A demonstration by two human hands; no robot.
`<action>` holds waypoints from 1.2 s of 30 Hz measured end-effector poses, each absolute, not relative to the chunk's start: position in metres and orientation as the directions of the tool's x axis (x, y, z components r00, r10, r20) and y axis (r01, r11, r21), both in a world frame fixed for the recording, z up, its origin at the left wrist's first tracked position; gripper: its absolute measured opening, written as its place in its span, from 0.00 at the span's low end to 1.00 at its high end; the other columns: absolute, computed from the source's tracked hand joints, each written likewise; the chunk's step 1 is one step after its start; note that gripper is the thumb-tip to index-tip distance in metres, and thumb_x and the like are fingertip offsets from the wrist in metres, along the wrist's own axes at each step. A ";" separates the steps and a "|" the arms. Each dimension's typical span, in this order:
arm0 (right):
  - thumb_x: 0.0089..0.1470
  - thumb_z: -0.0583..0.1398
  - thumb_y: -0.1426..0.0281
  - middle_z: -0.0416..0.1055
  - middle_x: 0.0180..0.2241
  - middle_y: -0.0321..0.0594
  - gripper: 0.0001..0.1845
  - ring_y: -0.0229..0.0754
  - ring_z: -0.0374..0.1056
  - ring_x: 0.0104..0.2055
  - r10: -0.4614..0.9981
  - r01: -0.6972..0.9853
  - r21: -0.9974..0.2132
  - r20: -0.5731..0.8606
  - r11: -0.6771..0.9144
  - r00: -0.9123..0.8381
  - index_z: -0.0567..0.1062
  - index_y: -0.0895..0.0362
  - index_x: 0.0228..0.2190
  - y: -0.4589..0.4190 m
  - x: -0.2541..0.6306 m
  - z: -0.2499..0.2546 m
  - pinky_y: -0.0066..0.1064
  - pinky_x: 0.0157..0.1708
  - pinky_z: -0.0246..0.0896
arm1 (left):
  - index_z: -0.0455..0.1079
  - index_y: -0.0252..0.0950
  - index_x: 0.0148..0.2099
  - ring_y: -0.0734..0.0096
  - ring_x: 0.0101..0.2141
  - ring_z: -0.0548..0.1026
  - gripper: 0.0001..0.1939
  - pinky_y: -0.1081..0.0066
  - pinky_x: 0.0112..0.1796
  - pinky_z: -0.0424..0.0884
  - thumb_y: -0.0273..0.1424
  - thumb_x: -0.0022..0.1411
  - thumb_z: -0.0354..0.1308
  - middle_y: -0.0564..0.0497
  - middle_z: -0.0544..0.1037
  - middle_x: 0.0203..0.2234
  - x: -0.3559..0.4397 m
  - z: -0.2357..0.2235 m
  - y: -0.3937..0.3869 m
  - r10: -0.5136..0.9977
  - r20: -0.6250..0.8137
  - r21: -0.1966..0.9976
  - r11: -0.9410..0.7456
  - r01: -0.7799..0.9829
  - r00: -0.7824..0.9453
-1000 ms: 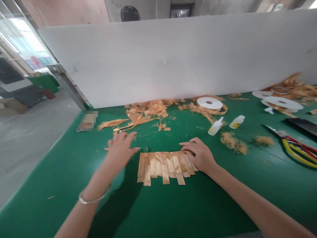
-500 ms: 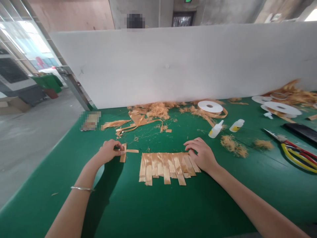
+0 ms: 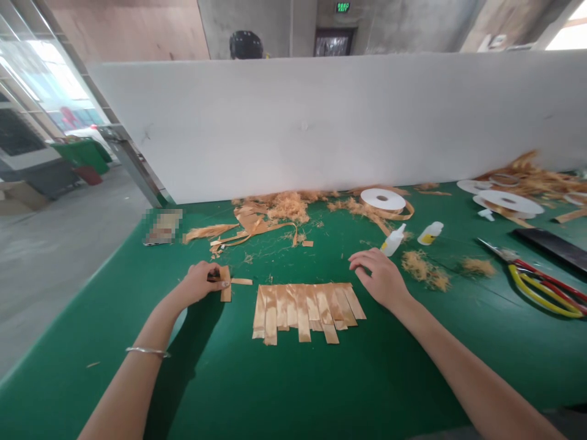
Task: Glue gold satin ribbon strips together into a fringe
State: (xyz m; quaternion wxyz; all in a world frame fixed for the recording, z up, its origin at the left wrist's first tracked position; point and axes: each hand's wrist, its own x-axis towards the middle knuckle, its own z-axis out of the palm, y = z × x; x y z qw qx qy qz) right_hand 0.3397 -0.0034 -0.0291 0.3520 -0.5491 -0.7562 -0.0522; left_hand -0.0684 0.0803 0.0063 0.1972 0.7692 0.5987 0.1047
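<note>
My left hand [image 3: 202, 282] pinches a short strip of tan satin ribbon [image 3: 226, 294], while a narrower ribbon piece [image 3: 241, 282] sticks out from it to the right. Just right of that lies a fringe of overlapping ribbon strips [image 3: 302, 308], flat on the green tabletop [image 3: 284, 391] with its lower ends uneven. My right hand [image 3: 378, 278] hovers off the fringe's upper right corner, fingers loosely bent and holding nothing. Beyond its knuckles a white glue bottle [image 3: 393, 241] with a yellow label leans, and a second bottle [image 3: 430, 233] lies to its right.
Red-and-yellow-handled pliers or cutters [image 3: 534, 284] and a black case [image 3: 553, 247] lie at right. Frayed fibre [image 3: 288, 206] and ribbon spools [image 3: 383, 199] line the back, below a white partition [image 3: 302, 128]. A person's dark headwear [image 3: 246, 45] shows above it.
My right hand has come away from the fringe's upper right corner, moving right toward the glue bottle. My left hand keeps its ribbon strip. The camera view has shifted slightly.
</note>
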 end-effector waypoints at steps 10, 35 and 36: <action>0.45 0.53 0.74 0.61 0.30 0.41 0.04 0.47 0.60 0.38 0.596 0.927 -0.367 0.762 0.078 0.252 0.62 0.54 0.27 0.000 0.366 -0.018 0.40 0.40 0.58 | 0.70 0.37 0.23 0.66 0.27 0.68 0.18 0.71 0.29 0.62 0.48 0.43 0.59 0.52 0.71 0.22 -0.069 0.005 0.079 0.940 -0.029 0.520 -0.276 0.808 0.340; 0.51 0.56 0.67 0.68 0.34 0.38 0.09 0.40 0.65 0.34 0.868 0.668 -0.568 0.416 0.481 -0.271 0.68 0.52 0.37 0.022 0.266 0.017 0.31 0.31 0.64 | 0.69 0.34 0.30 0.72 0.26 0.69 0.17 0.72 0.29 0.66 0.44 0.47 0.62 0.52 0.72 0.25 -0.040 0.024 0.061 0.964 0.115 0.820 -0.229 0.525 0.241; 0.51 0.57 0.63 0.69 0.35 0.37 0.13 0.38 0.66 0.34 0.862 0.635 -0.584 0.372 0.505 -0.344 0.69 0.51 0.40 0.031 0.249 0.023 0.29 0.31 0.64 | 0.69 0.34 0.29 0.73 0.25 0.68 0.17 0.72 0.28 0.65 0.44 0.47 0.62 0.52 0.72 0.24 -0.037 0.024 0.060 0.962 0.115 0.811 -0.236 0.535 0.249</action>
